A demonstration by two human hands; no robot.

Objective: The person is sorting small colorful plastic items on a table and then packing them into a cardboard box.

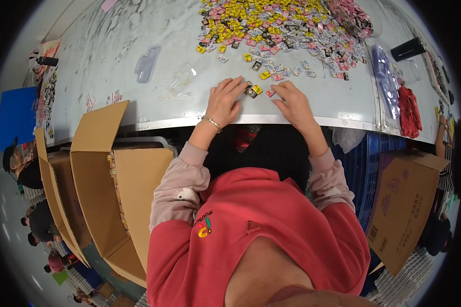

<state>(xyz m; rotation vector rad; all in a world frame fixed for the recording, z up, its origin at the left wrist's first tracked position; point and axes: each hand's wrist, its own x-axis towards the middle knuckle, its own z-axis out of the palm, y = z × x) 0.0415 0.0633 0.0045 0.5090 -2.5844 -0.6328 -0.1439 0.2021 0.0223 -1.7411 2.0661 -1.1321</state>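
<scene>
I'm watching remotely: the left hand is resting with curved fingers against a small cluster of black and yellow pieces, though I'm not seeing whether it's gripping any. The right hand is showing thumb and forefinger apart, with a pink piece at their tips; I'm unable to tell if it's held. Both are lying near the table's front edge, before the big pile. I'm judging this as sorting; the next move is probably calling for a light pinch

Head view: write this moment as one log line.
left hand: by black-yellow pieces; right hand: at pink piece; pile: on table, beyond hands
</scene>
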